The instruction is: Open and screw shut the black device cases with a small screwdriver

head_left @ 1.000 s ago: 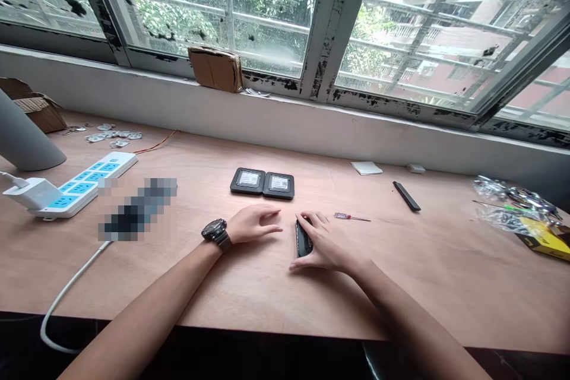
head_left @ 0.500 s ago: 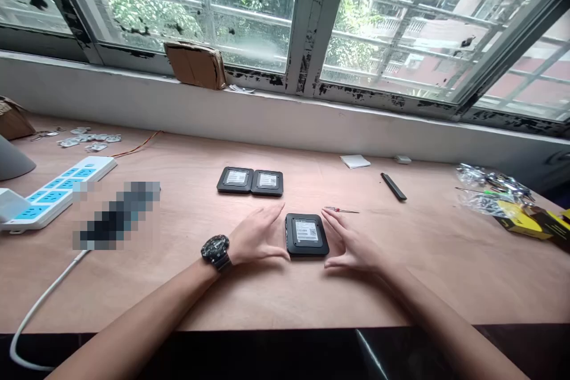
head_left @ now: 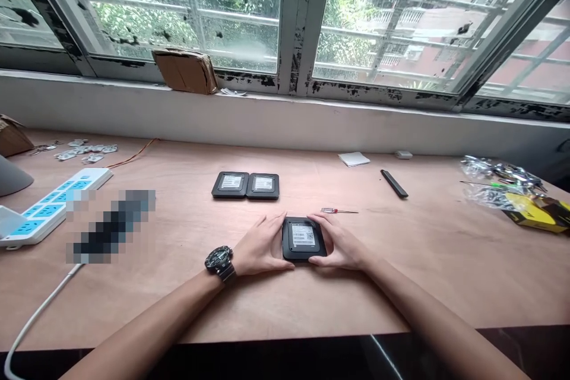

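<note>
One labelled black case [head_left: 303,238], our landmark here, lies flat on the wooden surface [head_left: 285,309] between the person's left hand [head_left: 262,243] and right hand [head_left: 345,243]. We see each hand closed around its own side of the case, fingertips at the far corner and thumb at the near edge. That two-sided grip, we judge, steadies and squares the case while leaving its label uncovered; lying flat, it lets the surface bear the weight. The case sits to the right of the left hand and to the left of the right hand, within both curved grips and beneath neither palm.

Beyond the case and to its left, we find two matching black cases [head_left: 263,186] side by side, labels up, apparently lined up for neatness and out of the hands' way. Beyond it to the right lies a screwdriver [head_left: 338,211], seemingly parked within easy reach. Farther right of the case rests a dark strip [head_left: 394,184]. The label's print is too small for us to read.
</note>
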`<state>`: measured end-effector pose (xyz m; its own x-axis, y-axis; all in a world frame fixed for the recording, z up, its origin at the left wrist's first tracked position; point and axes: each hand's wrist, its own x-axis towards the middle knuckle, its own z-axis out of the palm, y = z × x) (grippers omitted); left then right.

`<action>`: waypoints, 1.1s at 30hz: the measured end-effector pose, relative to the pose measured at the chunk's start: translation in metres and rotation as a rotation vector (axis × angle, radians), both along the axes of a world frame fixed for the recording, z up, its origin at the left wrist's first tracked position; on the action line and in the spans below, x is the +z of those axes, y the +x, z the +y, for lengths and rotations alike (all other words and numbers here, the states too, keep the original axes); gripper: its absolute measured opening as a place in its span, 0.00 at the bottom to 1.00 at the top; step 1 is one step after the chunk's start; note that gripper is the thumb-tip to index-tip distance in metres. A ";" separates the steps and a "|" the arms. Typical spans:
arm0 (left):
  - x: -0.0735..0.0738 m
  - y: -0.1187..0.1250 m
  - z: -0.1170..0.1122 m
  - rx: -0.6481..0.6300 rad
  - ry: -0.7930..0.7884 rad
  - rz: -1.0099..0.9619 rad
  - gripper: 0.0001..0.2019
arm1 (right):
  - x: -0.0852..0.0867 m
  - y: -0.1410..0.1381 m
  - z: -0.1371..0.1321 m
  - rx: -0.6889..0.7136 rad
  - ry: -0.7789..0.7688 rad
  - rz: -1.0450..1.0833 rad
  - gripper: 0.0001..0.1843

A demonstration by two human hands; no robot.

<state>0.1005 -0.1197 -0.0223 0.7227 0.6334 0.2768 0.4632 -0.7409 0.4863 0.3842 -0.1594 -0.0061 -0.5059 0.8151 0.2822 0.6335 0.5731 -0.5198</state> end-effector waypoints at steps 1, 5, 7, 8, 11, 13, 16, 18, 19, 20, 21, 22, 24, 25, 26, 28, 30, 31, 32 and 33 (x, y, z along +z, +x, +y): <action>0.000 0.000 0.000 0.000 -0.001 -0.002 0.60 | 0.000 0.000 0.000 0.000 0.002 0.007 0.53; -0.002 0.000 0.000 0.000 -0.015 -0.025 0.58 | -0.002 0.000 0.001 0.001 0.013 0.037 0.53; -0.003 0.000 0.001 0.004 -0.029 -0.035 0.59 | -0.003 0.001 0.001 0.003 0.016 0.052 0.53; -0.003 -0.001 0.001 0.007 -0.036 -0.037 0.60 | -0.004 0.001 0.001 0.003 0.018 0.057 0.53; -0.003 0.000 0.002 0.010 -0.050 -0.036 0.60 | -0.004 0.001 0.002 0.004 0.019 0.059 0.53; -0.002 0.000 0.001 0.005 -0.057 -0.034 0.60 | -0.002 0.001 0.002 0.009 0.014 0.052 0.51; -0.002 0.000 0.001 0.017 -0.064 -0.036 0.60 | 0.000 -0.001 0.001 0.013 0.016 0.038 0.49; -0.001 -0.001 0.001 0.020 -0.066 -0.036 0.60 | 0.000 -0.001 0.001 0.015 0.021 0.025 0.48; -0.001 -0.001 0.001 0.020 -0.066 -0.036 0.60 | 0.000 0.000 0.001 0.016 0.021 0.015 0.48; -0.001 -0.001 0.002 0.018 -0.067 -0.035 0.60 | 0.000 0.001 0.001 0.017 0.019 0.002 0.47; -0.001 -0.001 0.002 0.014 -0.066 -0.034 0.59 | 0.000 0.001 0.001 0.018 0.017 -0.013 0.47; -0.001 -0.001 0.002 0.008 -0.064 -0.031 0.59 | 0.000 0.002 0.000 0.017 0.014 -0.031 0.47; -0.001 -0.001 0.003 -0.009 -0.055 -0.026 0.57 | -0.001 0.004 0.000 0.014 0.013 -0.064 0.47; -0.001 -0.001 0.003 -0.018 -0.051 -0.023 0.57 | -0.002 0.005 0.000 0.013 0.016 -0.077 0.47; -0.001 -0.001 0.003 -0.023 -0.047 -0.018 0.58 | -0.003 0.006 0.000 0.012 0.020 -0.089 0.48; 0.000 -0.002 0.003 -0.018 -0.033 0.000 0.60 | -0.004 0.007 -0.001 0.016 0.032 -0.119 0.49; 0.001 -0.003 0.000 -0.007 0.019 0.026 0.61 | -0.005 0.008 -0.003 0.023 0.057 -0.160 0.50; 0.002 -0.005 -0.002 -0.013 0.068 0.038 0.60 | -0.006 0.008 -0.004 0.025 0.074 -0.181 0.50; 0.003 -0.006 -0.004 -0.032 0.131 0.050 0.56 | -0.006 0.009 -0.006 0.026 0.093 -0.198 0.51; 0.003 -0.008 -0.007 -0.067 0.200 0.058 0.50 | -0.007 0.009 -0.008 0.027 0.109 -0.212 0.52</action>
<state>0.0924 -0.1268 -0.0194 0.7796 0.5200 0.3491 0.4326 -0.8501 0.3002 0.3934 -0.1674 -0.0132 -0.5841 0.7713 0.2527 0.7061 0.6364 -0.3105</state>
